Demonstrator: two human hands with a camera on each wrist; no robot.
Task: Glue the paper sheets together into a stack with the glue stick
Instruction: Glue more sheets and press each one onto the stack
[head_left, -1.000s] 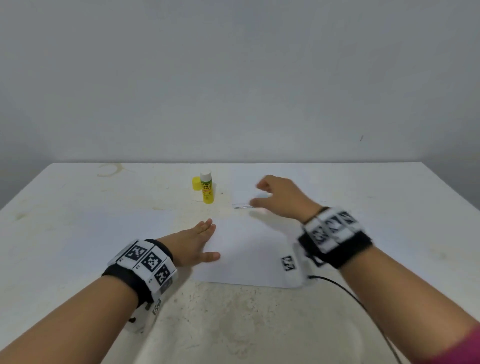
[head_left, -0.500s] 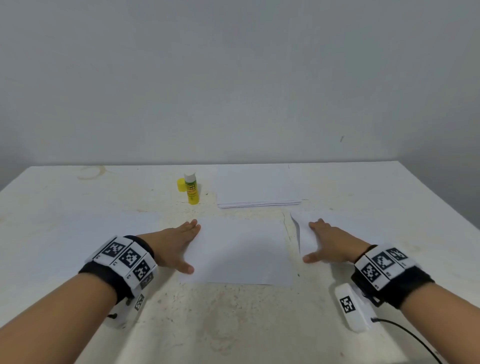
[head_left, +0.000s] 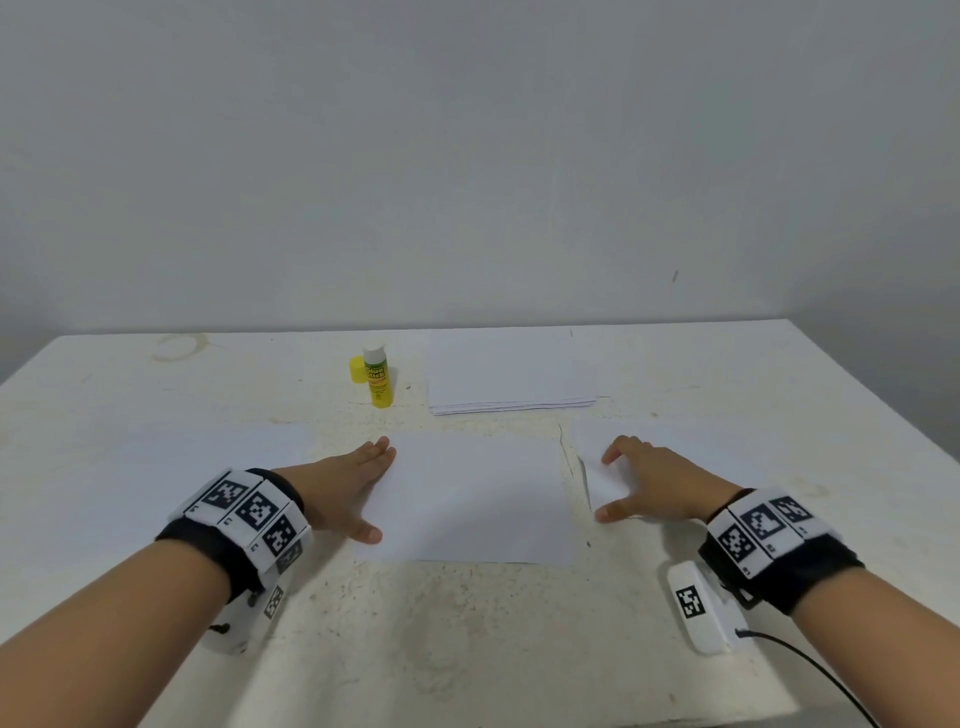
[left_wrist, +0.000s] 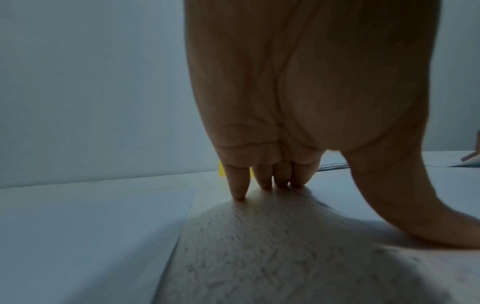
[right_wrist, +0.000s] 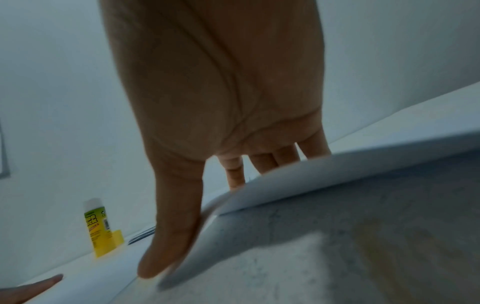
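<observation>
**Gluing not yet begun on loose sheets; glue stick untouched**

The white bench (head_left: 467, 649) carries all items. Largest of the paper items is the left sheet (head_left: 171, 467), lying flat and apart from both hands. Next, the centre sheet (head_left: 478, 499) lies flat in front of the person. The right sheet (head_left: 675, 441) lies beside it across a narrow strip of bare bench; the right wrist view shows its near edge raised off the surface. A pile of sheets (head_left: 509, 374) rests squared at the far side, well clear of the hands.

The left hand (head_left: 343, 488) lies flat with fingers straight, its thumb and fingertips on the left edge of the centre sheet; its grip is relaxed and holds nothing. The right hand (head_left: 654, 483) rests spread on the right sheet, thumb at the sheet's near-left corner, fingers straight; whether it pinches the raised edge cannot be told, and it reads as pressing rather than clasping.

The glue stick (head_left: 378, 379) stands upright at the far side, just left of the pile, uncapped, with its yellow cap (head_left: 356, 370) touching or just beside it.

Assessment: no glue can be seen on any sheet, though white glue on white paper would not show. Three sheets lie separate. Applying glue, laying the sheets over one another and pressing all appear outstanding.
</observation>
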